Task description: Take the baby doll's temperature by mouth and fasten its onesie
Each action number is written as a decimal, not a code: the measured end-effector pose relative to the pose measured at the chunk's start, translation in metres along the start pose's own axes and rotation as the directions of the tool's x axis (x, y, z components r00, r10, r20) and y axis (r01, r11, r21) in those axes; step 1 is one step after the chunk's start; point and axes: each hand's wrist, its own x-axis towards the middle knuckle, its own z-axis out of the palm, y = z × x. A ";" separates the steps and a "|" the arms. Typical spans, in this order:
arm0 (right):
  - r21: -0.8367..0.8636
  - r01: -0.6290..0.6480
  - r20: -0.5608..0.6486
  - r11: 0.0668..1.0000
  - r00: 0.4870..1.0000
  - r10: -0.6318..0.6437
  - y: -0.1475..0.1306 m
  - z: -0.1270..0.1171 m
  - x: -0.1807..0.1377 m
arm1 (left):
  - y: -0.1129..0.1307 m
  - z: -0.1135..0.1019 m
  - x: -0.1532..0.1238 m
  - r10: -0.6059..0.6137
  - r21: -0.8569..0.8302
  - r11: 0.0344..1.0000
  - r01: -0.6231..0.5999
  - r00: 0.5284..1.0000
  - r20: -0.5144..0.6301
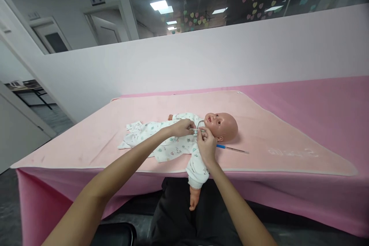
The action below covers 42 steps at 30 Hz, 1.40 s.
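Observation:
A bald baby doll [226,126] lies on its back, its head to the right and its face turned up. It wears white baby clothes [175,145] with small printed figures. At the neck, my left hand [183,127] and my right hand [206,143] are both closed, fingertips pinching the clothes at the collar and almost meeting. Whether a tie or a snap is between the fingers is too small to tell. One doll arm [195,196] hangs over the table's near edge. Beside my right hand lies a thin stick with a blue end [221,146], partly hidden behind that hand.
A pale pink mat [265,138] with a white border lies under the doll, over a darker pink tablecloth [331,103]. A white wall [216,61] with a glass pane above it stands behind. Below the near edge are my legs and a black chair [115,234].

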 end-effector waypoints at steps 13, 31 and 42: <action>-0.238 0.253 0.115 0.938 0.966 -0.231 0.002 -0.003 0.005 | -0.031 0.033 -0.091 0.071 0.316 0.943 0.108 0.859 -0.507; -0.217 0.191 0.123 0.957 0.978 -0.167 -0.001 0.003 0.007 | -0.006 0.044 -0.065 0.216 0.352 0.936 0.031 0.738 -0.640; -0.174 0.185 0.059 0.967 0.982 -0.178 0.002 0.006 0.006 | 0.006 0.056 -0.016 -0.032 0.023 0.998 0.063 0.748 -0.663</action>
